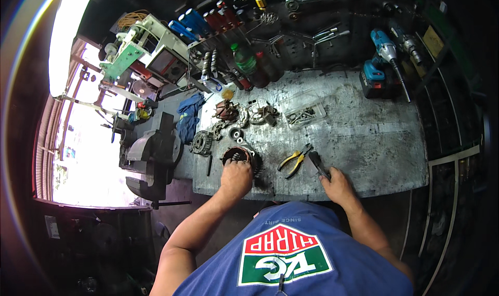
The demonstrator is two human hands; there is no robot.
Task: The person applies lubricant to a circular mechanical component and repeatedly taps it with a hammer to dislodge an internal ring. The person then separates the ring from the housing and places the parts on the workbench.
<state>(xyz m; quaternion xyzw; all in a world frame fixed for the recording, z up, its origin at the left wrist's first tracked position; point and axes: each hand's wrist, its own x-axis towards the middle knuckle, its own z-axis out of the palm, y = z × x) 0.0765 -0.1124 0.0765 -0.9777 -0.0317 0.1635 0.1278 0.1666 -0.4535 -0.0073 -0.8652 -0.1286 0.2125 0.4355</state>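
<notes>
My left hand (237, 175) is at the near side of a round, hollow motor stator (246, 156) with a coppery inner edge, its fingers bent over the rim. My right hand (339, 184) is closed round the near end of a dark, narrow tool (316, 163) that rests on the metal bench; its exact kind is hard to make out. Between the hands lie yellow-and-black pliers (294, 162). Beyond the stator sit two small ring-shaped bearings (236, 134), a copper-coloured rotor (225, 110) and a pale metal housing (257, 113). A toothed round part (201, 142) lies left of them.
A bench vise (150, 150) stands at the left beside a blue cloth (189, 116). A clear tray of small parts (305, 115) lies at mid-bench. Behind are a green bottle (244, 59) and hanging wrenches (319, 37); a blue impact driver (383, 46) hangs right, above the bench (379, 145).
</notes>
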